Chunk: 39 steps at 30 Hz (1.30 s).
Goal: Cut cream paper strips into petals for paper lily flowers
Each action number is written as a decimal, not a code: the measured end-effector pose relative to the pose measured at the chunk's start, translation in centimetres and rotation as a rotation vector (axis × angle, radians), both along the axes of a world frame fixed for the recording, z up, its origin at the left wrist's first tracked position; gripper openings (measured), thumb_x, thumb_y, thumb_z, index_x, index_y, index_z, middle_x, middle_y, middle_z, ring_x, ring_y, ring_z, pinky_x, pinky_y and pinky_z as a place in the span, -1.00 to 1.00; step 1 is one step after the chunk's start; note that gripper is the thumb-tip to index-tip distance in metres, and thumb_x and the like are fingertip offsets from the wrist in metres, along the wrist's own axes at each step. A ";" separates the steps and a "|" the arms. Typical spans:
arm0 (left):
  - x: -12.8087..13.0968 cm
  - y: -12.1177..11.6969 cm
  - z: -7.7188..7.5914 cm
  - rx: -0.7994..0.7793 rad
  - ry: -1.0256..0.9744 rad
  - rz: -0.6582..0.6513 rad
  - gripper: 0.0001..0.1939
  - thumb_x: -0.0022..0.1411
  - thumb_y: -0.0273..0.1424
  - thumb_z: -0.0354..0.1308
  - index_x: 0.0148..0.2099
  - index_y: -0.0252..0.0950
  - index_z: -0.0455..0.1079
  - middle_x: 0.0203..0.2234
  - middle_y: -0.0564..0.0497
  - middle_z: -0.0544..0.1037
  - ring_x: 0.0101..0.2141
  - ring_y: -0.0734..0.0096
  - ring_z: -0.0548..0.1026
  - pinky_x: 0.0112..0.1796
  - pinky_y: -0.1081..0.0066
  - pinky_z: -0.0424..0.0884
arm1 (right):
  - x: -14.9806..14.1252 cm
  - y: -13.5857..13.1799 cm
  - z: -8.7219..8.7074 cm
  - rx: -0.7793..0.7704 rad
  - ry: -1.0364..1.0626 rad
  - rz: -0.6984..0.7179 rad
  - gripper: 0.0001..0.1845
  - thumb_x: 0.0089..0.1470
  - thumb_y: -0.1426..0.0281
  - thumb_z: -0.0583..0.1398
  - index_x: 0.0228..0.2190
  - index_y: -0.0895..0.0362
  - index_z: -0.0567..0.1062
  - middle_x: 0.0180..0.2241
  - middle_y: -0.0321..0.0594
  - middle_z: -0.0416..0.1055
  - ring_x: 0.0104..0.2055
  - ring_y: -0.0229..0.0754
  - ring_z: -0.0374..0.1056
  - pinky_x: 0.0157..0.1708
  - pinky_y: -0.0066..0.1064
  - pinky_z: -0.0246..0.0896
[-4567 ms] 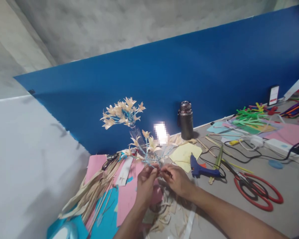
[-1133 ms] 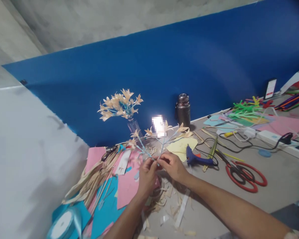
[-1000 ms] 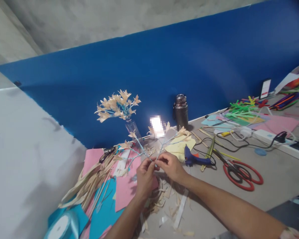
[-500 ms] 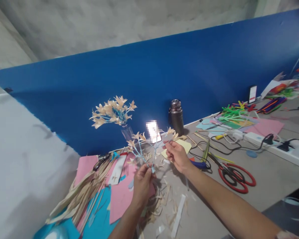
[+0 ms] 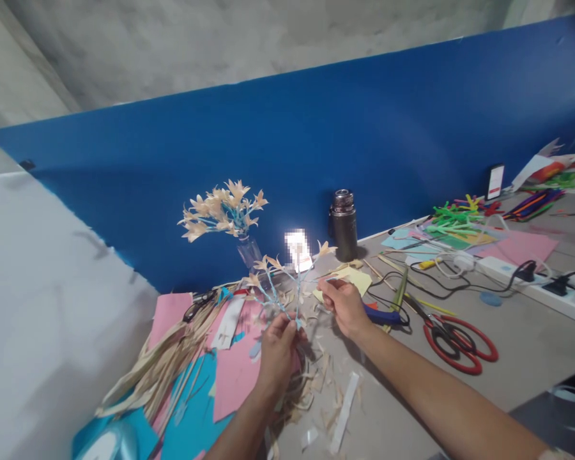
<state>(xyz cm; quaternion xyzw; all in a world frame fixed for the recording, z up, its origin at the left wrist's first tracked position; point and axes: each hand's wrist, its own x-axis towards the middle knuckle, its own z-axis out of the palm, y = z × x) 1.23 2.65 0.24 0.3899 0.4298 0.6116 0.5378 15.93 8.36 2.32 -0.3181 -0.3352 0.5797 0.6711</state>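
Low over the desk, my left hand (image 5: 278, 342) is closed around the lower end of a branching artificial flower stem (image 5: 298, 297). Its thin twigs are wrapped in pale blue and tipped with cream, dried-husk flowers (image 5: 326, 248). To the right, my right hand (image 5: 342, 303) pinches a thin pale-blue side branch of the same stem between thumb and forefinger. Behind them, a glass vase (image 5: 249, 252) holds a bunch of similar cream flowers (image 5: 220, 209). Cream scraps (image 5: 319, 377) lie scattered below my hands.
A dark flask (image 5: 344, 227) and a bright phone screen (image 5: 298, 249) stand by the blue partition (image 5: 388, 128). Red-handled scissors (image 5: 460, 345), a blue-handled tool (image 5: 386, 315), cables and a power strip (image 5: 556, 294) lie right. Husk strips (image 5: 172, 351) and pink paper (image 5: 237, 383) lie left.
The view has shifted slightly. My right hand has moved a little down and away from the upper flower, which now stands free of the fingers. My left hand keeps its hold on the stem.
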 end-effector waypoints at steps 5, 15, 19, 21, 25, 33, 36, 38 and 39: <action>-0.1 0.1 0.1 -0.013 -0.029 0.004 -0.68 -0.02 -0.30 0.40 -0.25 -0.33 0.43 -0.52 0.13 0.45 -0.53 0.57 0.43 -0.42 0.49 0.40 | -0.2 0.0 -0.2 0.005 0.008 -0.004 -0.63 -0.27 0.17 0.43 -0.54 0.16 0.46 -0.65 -0.41 0.26 -0.66 -0.42 0.00 -0.70 -0.53 -0.15; -0.3 0.5 -0.1 -0.030 -0.061 0.035 -0.67 -0.03 -0.30 0.38 -0.24 -0.32 0.40 -0.56 0.15 0.42 -0.55 0.58 0.39 -0.48 0.53 0.36 | 0.0 -0.7 -0.2 0.013 -0.152 0.215 -0.71 -0.22 0.25 0.42 -0.61 0.18 0.49 -0.65 -0.33 0.40 -0.70 -0.42 0.08 -0.73 -0.55 -0.15; -0.3 0.6 0.0 0.019 0.003 0.092 -0.69 0.00 -0.26 0.35 -0.25 -0.31 0.41 -0.57 0.16 0.41 -0.56 0.57 0.38 -0.48 0.52 0.37 | -0.3 -0.8 -0.4 0.003 -0.160 0.255 -0.72 -0.26 0.29 0.44 -0.49 0.18 0.54 -0.61 -0.32 0.44 -0.69 -0.41 0.11 -0.72 -0.55 -0.12; -0.3 0.4 0.2 0.030 0.059 0.103 -0.69 0.00 -0.24 0.34 -0.26 -0.31 0.42 -0.57 0.15 0.42 -0.55 0.55 0.39 -0.47 0.50 0.39 | 0.2 0.0 -0.5 -0.013 -0.116 0.217 -0.66 -0.27 0.25 0.43 -0.44 0.15 0.51 -0.53 -0.31 0.47 -0.67 -0.43 0.08 -0.71 -0.57 -0.15; -0.2 0.1 0.3 0.031 0.167 0.116 -0.69 0.00 -0.21 0.32 -0.26 -0.31 0.45 -0.57 0.13 0.44 -0.54 0.50 0.41 -0.45 0.46 0.42 | 2.0 1.4 0.1 0.021 -0.039 0.235 -0.58 -0.32 0.18 0.46 -0.46 0.13 0.45 -0.51 -0.32 0.41 -0.62 -0.42 0.03 -0.67 -0.56 -0.15; 0.1 -0.3 -0.3 0.069 0.334 0.082 -0.79 0.12 -0.26 0.22 -0.26 -0.30 0.45 -0.57 0.11 0.44 -0.54 0.46 0.42 -0.45 0.46 0.39 | 3.8 1.5 0.9 0.106 -0.034 0.390 -0.55 -0.31 0.18 0.49 -0.38 0.13 0.54 -0.48 -0.33 0.37 -0.59 -0.43 0.07 -0.63 -0.55 -0.10; -0.1 -0.3 -0.6 0.098 0.401 0.092 -0.82 0.15 -0.28 0.19 -0.26 -0.28 0.46 -0.58 0.11 0.45 -0.54 0.45 0.41 -0.47 0.49 0.33 | 4.2 1.8 0.6 0.129 -0.033 0.376 -0.58 -0.29 0.18 0.49 -0.40 0.13 0.55 -0.50 -0.33 0.37 -0.56 -0.39 0.11 -0.62 -0.55 -0.08; -0.2 -0.3 -0.7 0.096 0.400 0.081 -0.82 0.15 -0.28 0.18 -0.25 -0.27 0.45 -0.58 0.11 0.44 -0.54 0.45 0.41 -0.48 0.49 0.31 | 4.3 2.0 0.5 0.137 -0.032 0.354 -0.62 -0.26 0.17 0.48 -0.45 0.14 0.54 -0.50 -0.31 0.39 -0.55 -0.38 0.12 -0.63 -0.55 -0.08; -0.2 -0.3 -0.7 0.088 0.389 0.071 -0.82 0.15 -0.27 0.17 -0.25 -0.27 0.44 -0.58 0.11 0.44 -0.55 0.44 0.41 -0.48 0.49 0.31 | 4.3 2.0 0.5 0.139 -0.031 0.341 -0.64 -0.23 0.17 0.47 -0.47 0.13 0.54 -0.50 -0.31 0.40 -0.55 -0.38 0.12 -0.63 -0.55 -0.09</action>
